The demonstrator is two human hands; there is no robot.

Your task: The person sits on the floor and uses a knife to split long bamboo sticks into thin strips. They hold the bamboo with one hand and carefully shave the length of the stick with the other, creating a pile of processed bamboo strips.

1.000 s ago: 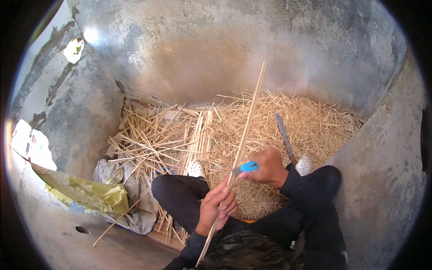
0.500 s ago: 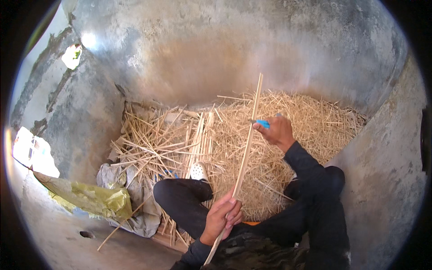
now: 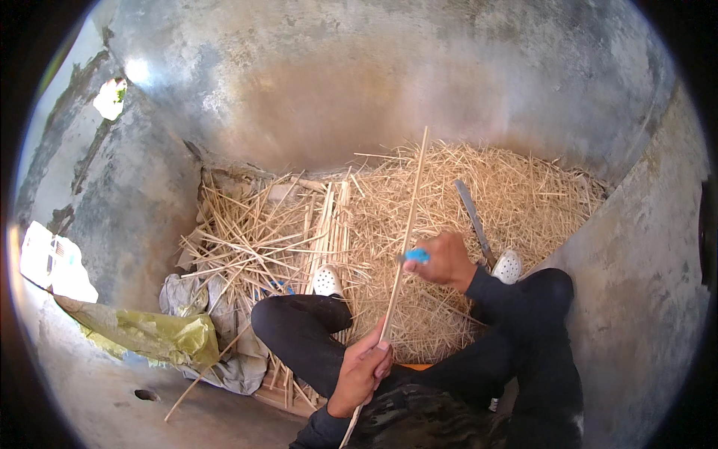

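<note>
A long, pale wooden strip (image 3: 413, 196), perhaps split bamboo, slants up from my lap toward the far wall. My left hand (image 3: 365, 370) is closed around its lower part. Farther up, my right hand (image 3: 443, 260) grips a small tool with a blue handle (image 3: 416, 256), its working end against the strip. Motion blur and my fingers hide the tool's exact kind. Behind the right hand, a long-bladed knife (image 3: 471, 213) lies on a heap of thin, curled shavings (image 3: 516, 187).
Loose strips (image 3: 247, 232) pile at the left, beside a row of straighter ones (image 3: 329, 224). A yellowish plastic sheet (image 3: 172, 337) and a grey cloth (image 3: 243, 367) lie near my left knee. Concrete walls (image 3: 359, 82) enclose the spot. White clogs (image 3: 327, 280) are on my feet.
My right hand has drawn the blue-handled tool down along the strip, toward me. The long knife, hidden before behind that hand and arm, now shows. My left hand keeps its hold.
</note>
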